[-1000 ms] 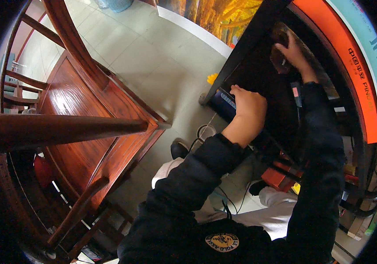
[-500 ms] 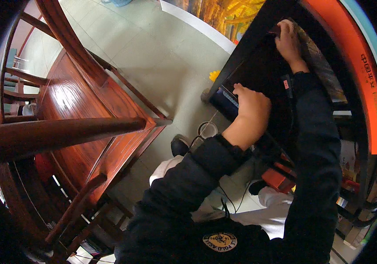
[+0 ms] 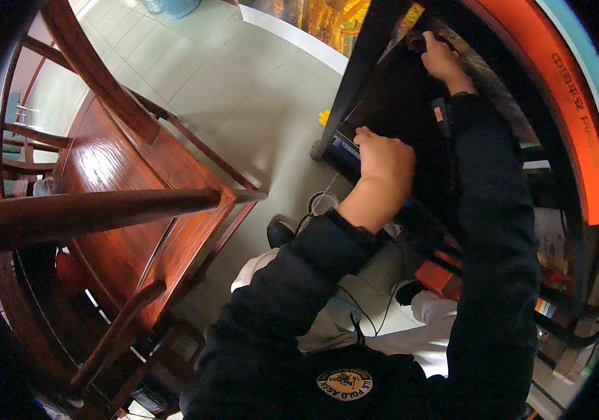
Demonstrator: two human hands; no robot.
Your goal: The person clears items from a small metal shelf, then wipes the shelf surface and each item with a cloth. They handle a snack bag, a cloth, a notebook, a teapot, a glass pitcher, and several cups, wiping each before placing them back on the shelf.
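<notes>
My left hand [image 3: 387, 164] is closed, with its thumb and fingertips at the near left end of a black shelf [image 3: 394, 91]. Beside these fingers lies a dark flat thing [image 3: 346, 148] with a bluish face, mostly covered by the shelf edge and the hand. Farther off, my right hand [image 3: 445, 61] reaches over the shelf's far end. Its fingers are closed on a small dark rounded object [image 3: 417, 42], whose kind I cannot make out. A small black piece with a pinkish label [image 3: 440, 113] sits next to my right wrist.
A reddish-brown wooden armchair [image 3: 131, 189] fills the left. An orange printed panel [image 3: 558, 91] curves along the right. On the tiled floor stand a small round container [image 3: 322, 203] and a red box [image 3: 438, 278]. Cables [image 3: 376, 315] run between my feet. A yellow flower-shaped thing [image 3: 324, 117] shows beyond the shelf.
The view has shifted a little, so both hands appear farther left. The dark rounded object now shows more clearly at my right fingertips. Less of the flat thing's bluish face is visible.
</notes>
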